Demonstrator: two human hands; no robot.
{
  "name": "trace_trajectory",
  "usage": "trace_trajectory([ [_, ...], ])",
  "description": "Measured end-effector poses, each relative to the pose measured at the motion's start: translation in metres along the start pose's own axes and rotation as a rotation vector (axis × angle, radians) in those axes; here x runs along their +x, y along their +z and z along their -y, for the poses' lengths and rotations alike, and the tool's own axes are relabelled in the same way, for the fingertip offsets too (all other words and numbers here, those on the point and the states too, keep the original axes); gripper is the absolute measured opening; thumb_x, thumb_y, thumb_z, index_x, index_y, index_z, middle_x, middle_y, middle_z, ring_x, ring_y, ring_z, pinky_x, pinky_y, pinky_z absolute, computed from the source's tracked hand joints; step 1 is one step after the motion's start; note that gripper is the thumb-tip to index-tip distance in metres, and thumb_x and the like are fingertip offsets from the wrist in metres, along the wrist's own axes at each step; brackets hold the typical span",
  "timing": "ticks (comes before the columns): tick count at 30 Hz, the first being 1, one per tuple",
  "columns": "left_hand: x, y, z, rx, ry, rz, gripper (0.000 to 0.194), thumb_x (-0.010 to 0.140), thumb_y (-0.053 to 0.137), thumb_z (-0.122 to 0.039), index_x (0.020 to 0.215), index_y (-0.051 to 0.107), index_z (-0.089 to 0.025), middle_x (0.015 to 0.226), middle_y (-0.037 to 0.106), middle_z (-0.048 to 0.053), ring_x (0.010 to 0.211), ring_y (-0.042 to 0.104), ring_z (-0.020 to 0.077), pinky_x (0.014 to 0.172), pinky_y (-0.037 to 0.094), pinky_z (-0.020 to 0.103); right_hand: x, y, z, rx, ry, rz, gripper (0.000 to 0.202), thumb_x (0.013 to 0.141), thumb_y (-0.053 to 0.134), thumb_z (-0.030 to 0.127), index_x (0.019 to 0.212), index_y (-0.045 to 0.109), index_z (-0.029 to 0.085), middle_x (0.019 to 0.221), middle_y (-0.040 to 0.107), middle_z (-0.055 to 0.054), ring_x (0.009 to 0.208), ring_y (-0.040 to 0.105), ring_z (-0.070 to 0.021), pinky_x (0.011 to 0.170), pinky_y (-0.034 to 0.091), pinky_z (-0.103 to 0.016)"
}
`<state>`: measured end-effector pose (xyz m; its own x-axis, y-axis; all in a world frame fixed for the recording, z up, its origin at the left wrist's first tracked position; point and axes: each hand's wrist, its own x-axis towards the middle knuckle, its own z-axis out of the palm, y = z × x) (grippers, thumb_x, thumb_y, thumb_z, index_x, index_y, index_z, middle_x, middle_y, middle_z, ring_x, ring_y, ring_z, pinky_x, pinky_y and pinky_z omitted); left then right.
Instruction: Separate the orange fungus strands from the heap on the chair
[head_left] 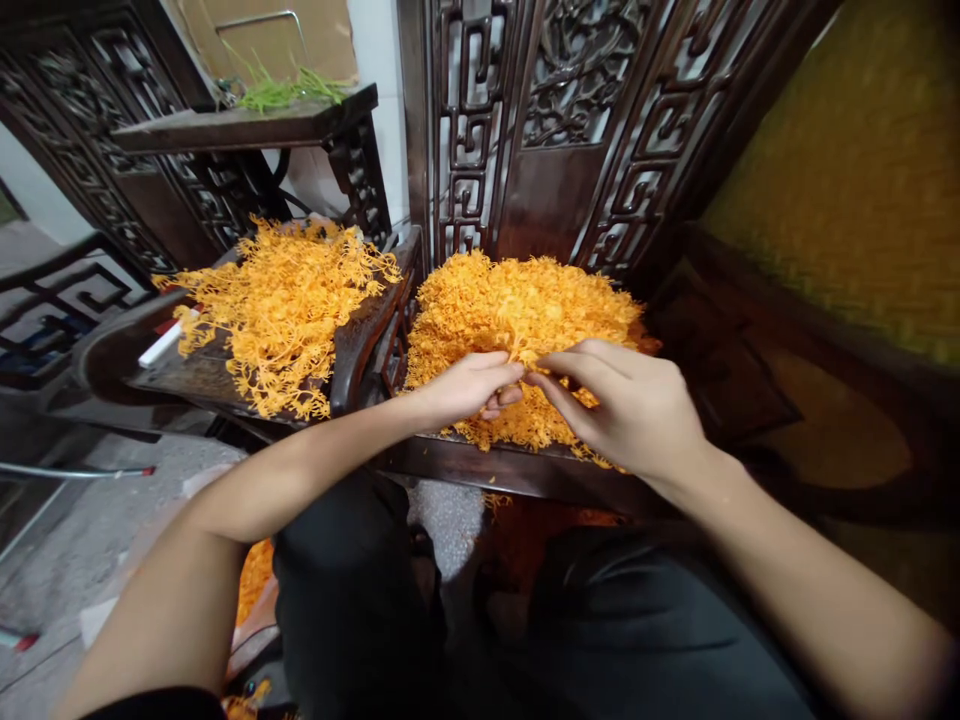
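A heap of thin orange strands lies on the dark wooden seat right in front of me. My left hand and my right hand meet at the heap's near edge, fingertips pinched together on a small clump of the orange strands. A second, looser heap of the same orange strands is spread on another dark seat to the left, out of reach of either hand.
Carved dark wooden chair backs rise behind both heaps. A curved armrest separates the two seats. A shelf with green stalks stands at the back left. More orange strands lie near my knees. A yellow woven mat is at right.
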<state>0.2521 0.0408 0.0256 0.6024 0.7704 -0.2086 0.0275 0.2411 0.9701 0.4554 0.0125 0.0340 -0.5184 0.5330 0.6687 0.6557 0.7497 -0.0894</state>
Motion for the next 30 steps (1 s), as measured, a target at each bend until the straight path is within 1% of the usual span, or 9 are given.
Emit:
trace_trajectory([
  [4,-0.002,-0.001,-0.001,0.085,0.032,0.003,0.028,0.101,0.041,-0.025,0.074,0.039,-0.019,0.066,0.042,-0.004,0.054,0.036,0.0068,0.052,0.029,0.022,0.006,0.012,0.007,0.048,0.102,0.062,0.020,0.099,0.057,0.025,0.115,0.068,0.019,0.103,0.072,-0.010,0.088,0.069,-0.0216,0.073,0.054,-0.034],
  [7,-0.006,-0.005,-0.002,0.135,0.056,0.040,0.030,0.103,0.044,-0.034,0.079,0.048,-0.017,0.065,0.038,-0.005,0.054,0.033,0.0070,0.051,0.027,0.021,0.011,0.012,0.004,0.190,0.200,0.001,0.012,0.097,0.062,0.027,0.100,0.071,0.020,0.096,0.071,-0.008,0.084,0.068,-0.0208,0.073,0.053,-0.035],
  [9,-0.011,-0.007,-0.003,0.119,0.019,0.032,0.030,0.103,0.046,-0.038,0.083,0.054,-0.016,0.064,0.035,-0.006,0.052,0.029,0.0067,0.049,0.023,0.020,0.014,0.010,-0.013,0.343,0.387,-0.180,0.012,0.093,0.069,0.031,0.087,0.070,0.021,0.083,0.067,-0.005,0.073,0.064,-0.0186,0.065,0.051,-0.033],
  [12,-0.019,-0.011,-0.005,-0.021,-0.051,-0.036,0.029,0.101,0.051,-0.036,0.079,0.053,-0.017,0.060,0.029,-0.007,0.048,0.022,0.0054,0.047,0.015,0.021,0.014,0.005,-0.056,0.598,0.725,-0.621,0.021,0.088,0.074,0.039,0.079,0.063,0.023,0.066,0.056,0.000,0.053,0.051,-0.0139,0.046,0.041,-0.029],
  [14,-0.023,-0.014,-0.005,-0.136,-0.045,-0.091,0.029,0.099,0.055,-0.034,0.075,0.052,-0.017,0.058,0.026,-0.007,0.047,0.018,0.0048,0.046,0.012,0.021,0.012,0.006,-0.079,0.703,0.844,-0.718,0.023,0.085,0.076,0.039,0.079,0.061,0.024,0.068,0.057,-0.001,0.055,0.053,-0.0138,0.046,0.043,-0.029],
  [19,-0.022,-0.025,0.003,-0.264,0.041,-0.102,0.025,0.095,0.064,-0.035,0.082,0.060,-0.014,0.060,0.028,-0.006,0.050,0.023,0.0052,0.048,0.016,0.021,0.006,0.040,-0.075,0.814,0.982,-0.268,0.031,0.072,0.084,0.032,0.093,0.065,0.018,0.076,0.068,-0.005,0.063,0.068,-0.0196,0.061,0.058,-0.038],
  [22,-0.017,-0.029,0.008,-0.228,0.087,-0.116,0.030,0.088,0.075,-0.039,0.083,0.061,-0.013,0.062,0.030,-0.007,0.051,0.024,0.0041,0.047,0.017,0.020,0.007,0.071,-0.069,0.631,0.948,-0.060,0.020,0.075,0.078,0.026,0.090,0.070,0.014,0.080,0.073,-0.007,0.069,0.069,-0.0204,0.071,0.058,-0.039],
  [26,-0.012,-0.028,0.011,-0.213,0.128,-0.180,0.037,0.077,0.085,-0.038,0.081,0.059,-0.012,0.071,0.043,-0.004,0.055,0.032,0.0030,0.048,0.022,0.019,0.008,0.098,-0.082,0.323,0.826,0.021,0.017,0.080,0.070,0.016,0.093,0.077,0.009,0.098,0.075,-0.015,0.083,0.071,-0.0228,0.087,0.057,-0.041],
  [30,-0.009,-0.028,0.010,-0.267,0.142,-0.261,0.040,0.071,0.089,-0.032,0.078,0.055,-0.013,0.072,0.045,-0.005,0.054,0.031,0.0016,0.047,0.020,0.018,0.012,0.094,-0.087,0.196,0.694,0.027,0.027,0.088,0.062,0.016,0.108,0.077,0.009,0.123,0.071,-0.019,0.110,0.069,-0.0285,0.106,0.049,-0.048],
])
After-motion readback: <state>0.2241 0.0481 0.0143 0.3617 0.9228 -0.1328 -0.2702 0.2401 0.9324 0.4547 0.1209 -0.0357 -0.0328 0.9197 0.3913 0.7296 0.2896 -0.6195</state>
